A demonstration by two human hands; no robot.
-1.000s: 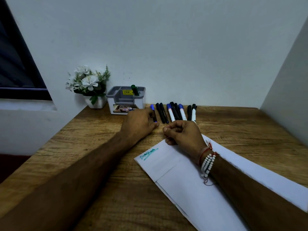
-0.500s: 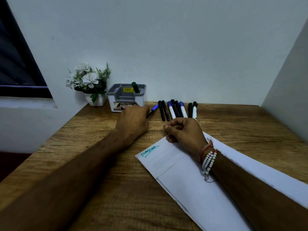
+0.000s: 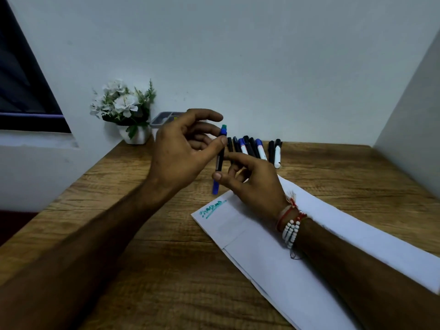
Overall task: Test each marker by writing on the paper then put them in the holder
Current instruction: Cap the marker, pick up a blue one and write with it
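Over the tabletop [image 3: 166,258] near its far edge, left hand [image 3: 181,153] and right hand [image 3: 252,184] pinch a blue marker [image 3: 219,160]; a straight pull should uncap it.

Holder [image 3: 164,116] left of marker row [image 3: 259,148], paper [image 3: 273,258] in front, on table [image 3: 142,258].

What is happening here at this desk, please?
A person is testing markers at a wooden table. Both hands hold one blue-ended marker nearly upright above the table: the left hand pinches its upper part, the right hand grips its lower part, perhaps to uncap it. The other markers lie in a row near the wall. The paper under the right forearm carries one teal scribble. The grey holder stands behind the left hand, mostly hidden.
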